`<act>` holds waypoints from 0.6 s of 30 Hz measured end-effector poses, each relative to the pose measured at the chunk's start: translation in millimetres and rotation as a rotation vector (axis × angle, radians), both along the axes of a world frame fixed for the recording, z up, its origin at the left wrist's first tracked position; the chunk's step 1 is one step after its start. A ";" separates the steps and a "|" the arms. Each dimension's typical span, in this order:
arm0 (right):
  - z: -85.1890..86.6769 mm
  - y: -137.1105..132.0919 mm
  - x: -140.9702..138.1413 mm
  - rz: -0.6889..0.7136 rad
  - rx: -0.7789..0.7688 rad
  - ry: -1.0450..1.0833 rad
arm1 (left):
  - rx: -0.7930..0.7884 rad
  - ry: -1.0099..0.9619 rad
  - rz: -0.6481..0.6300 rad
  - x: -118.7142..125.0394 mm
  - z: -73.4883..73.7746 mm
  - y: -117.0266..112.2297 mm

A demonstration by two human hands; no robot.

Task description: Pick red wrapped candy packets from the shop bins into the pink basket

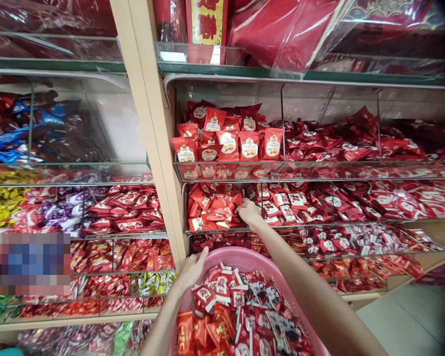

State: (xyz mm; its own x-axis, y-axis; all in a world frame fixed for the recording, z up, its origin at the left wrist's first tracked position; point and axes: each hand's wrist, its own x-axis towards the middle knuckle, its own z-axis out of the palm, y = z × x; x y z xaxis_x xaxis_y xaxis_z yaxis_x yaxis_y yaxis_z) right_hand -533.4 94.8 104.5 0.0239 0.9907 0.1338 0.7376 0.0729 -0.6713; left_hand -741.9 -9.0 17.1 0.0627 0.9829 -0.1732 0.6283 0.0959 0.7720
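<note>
A pink plastic basket is below the shelves, holding many small wrapped sweets in red, orange-red, white and dark wrappers. My left hand grips its rim at the left side, thumb along the edge; the other fingers are partly hidden. In a shelf compartment, my right hand reaches into a pile of red packets printed with dark characters. Its fingers are curled at the pile's right side and appear to pinch a packet, though the fingertips are partly hidden.
Glass-fronted shelves hold red biscuit packets above my right hand and more red sweets to the right. A wooden upright divides the shelving; yellow and purple sweets lie left of it. Tiled floor shows at the lower right.
</note>
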 end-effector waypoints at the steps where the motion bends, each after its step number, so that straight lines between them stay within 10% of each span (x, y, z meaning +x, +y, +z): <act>1: -0.5 0.4 -0.2 -0.016 -0.016 0.056 | 0.006 -0.010 -0.003 -0.4 -1.0 0.2; 18: 12.3 6.6 -10.5 -0.105 -0.307 0.723 | 0.008 -0.017 -0.027 1.5 -1.5 1.6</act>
